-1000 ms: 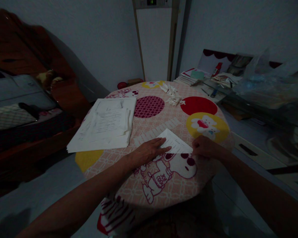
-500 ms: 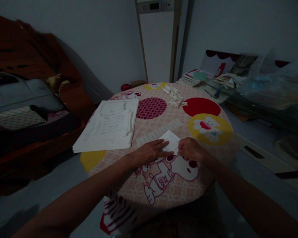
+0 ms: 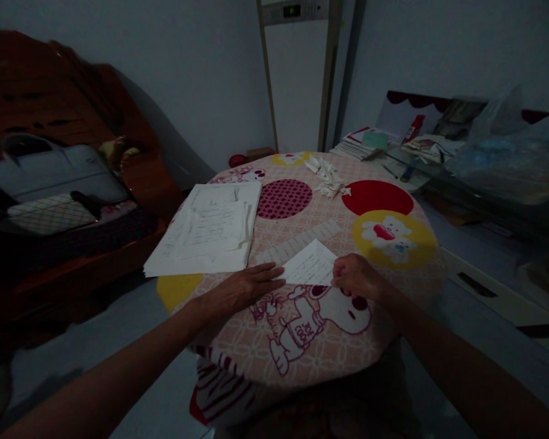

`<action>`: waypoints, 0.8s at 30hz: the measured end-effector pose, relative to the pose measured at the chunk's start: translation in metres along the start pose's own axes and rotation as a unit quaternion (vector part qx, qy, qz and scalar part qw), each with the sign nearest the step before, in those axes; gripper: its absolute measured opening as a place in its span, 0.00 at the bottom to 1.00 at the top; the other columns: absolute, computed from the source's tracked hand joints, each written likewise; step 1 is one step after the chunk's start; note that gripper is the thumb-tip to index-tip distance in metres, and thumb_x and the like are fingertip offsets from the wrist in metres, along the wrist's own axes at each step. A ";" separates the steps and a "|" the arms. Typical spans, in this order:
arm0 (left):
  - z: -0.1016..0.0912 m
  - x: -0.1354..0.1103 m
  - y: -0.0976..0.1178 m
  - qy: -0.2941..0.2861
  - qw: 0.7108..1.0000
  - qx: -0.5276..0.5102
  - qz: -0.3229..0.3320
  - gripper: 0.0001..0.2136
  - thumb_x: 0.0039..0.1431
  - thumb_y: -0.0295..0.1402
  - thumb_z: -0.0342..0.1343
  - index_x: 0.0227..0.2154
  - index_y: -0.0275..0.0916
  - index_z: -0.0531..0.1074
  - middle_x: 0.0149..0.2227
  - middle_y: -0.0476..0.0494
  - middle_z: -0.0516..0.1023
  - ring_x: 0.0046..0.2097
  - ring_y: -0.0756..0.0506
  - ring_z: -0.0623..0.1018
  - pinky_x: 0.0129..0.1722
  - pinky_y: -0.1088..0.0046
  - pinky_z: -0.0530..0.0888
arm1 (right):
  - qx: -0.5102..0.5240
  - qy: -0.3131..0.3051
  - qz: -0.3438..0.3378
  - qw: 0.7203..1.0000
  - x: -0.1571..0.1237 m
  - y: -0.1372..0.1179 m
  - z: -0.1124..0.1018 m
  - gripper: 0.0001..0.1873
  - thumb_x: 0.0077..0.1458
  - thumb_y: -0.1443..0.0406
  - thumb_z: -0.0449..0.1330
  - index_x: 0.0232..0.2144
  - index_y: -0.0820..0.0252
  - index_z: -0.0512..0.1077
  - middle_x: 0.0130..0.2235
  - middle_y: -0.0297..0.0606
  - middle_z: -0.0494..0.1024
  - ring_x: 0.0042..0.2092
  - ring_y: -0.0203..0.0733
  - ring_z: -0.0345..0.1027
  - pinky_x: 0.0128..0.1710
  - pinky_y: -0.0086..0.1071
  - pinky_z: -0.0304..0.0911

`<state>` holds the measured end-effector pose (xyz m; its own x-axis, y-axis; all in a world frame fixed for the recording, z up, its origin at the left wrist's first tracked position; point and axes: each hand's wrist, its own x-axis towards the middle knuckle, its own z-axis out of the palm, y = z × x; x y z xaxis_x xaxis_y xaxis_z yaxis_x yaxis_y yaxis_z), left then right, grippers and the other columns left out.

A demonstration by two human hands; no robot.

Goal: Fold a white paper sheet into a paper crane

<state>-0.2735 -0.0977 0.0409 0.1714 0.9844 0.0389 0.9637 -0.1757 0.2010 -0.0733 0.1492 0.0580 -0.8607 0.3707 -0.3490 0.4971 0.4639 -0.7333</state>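
Observation:
A folded sheet of paper (image 3: 308, 266), triangular and covered with handwriting, lies on the patterned tablecloth (image 3: 297, 360). My left hand (image 3: 244, 288) rests flat at its left corner, fingers stretched out and fingertips touching the edge. On the opposite side, my right hand (image 3: 354, 275) pinches the right corner between thumb and curled fingers. Left of the folded sheet is a stack of written papers (image 3: 199, 244), with smaller sheets on top.
Crumpled paper pieces (image 3: 327, 177) lie at the table's far side. To the right, a glass-topped stand (image 3: 421, 167) carries papers, a red bottle (image 3: 414, 128) and a plastic bag (image 3: 503, 158). A wooden bench (image 3: 132, 174) with bags stands left.
My left hand has slid left off the middle of the folded paper to its left corner, so more writing shows. My right hand keeps its pinch. The view has shifted slightly.

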 end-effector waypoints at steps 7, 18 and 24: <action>-0.007 -0.023 0.006 0.007 0.998 -0.009 -0.054 0.22 0.66 0.24 0.42 0.61 0.41 0.62 0.64 0.39 0.62 0.66 0.43 0.61 0.63 0.59 0.64 | -0.005 0.010 0.012 1.000 -0.002 0.002 -0.001 0.05 0.43 0.73 0.56 0.21 0.60 0.65 0.14 0.28 0.68 0.15 0.32 0.62 0.14 0.23 0.52; -0.006 -0.031 0.018 0.139 0.973 -0.029 -0.181 0.16 0.66 0.32 0.45 0.52 0.41 0.71 0.54 0.42 0.75 0.52 0.44 0.77 0.52 0.64 0.75 | -0.158 0.143 -0.033 0.976 -0.027 0.050 -0.048 0.05 0.44 0.68 0.56 0.22 0.61 0.71 0.22 0.35 0.75 0.25 0.37 0.67 0.25 0.29 0.55; 0.003 0.031 0.033 0.154 0.958 -0.086 -0.228 0.37 0.58 0.44 0.57 0.66 0.42 0.48 0.62 0.34 0.64 0.60 0.35 0.68 0.54 0.53 0.70 | -0.127 0.212 -0.119 0.962 -0.029 0.041 -0.017 0.13 0.52 0.60 0.59 0.38 0.62 0.74 0.33 0.39 0.77 0.34 0.41 0.70 0.36 0.33 0.61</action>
<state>-0.2358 -0.0732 0.0457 -0.3527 0.9160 0.1913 0.8718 0.2474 0.4228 -0.0261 0.1711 0.0484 -0.8580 0.4996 0.1189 0.3492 0.7374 -0.5782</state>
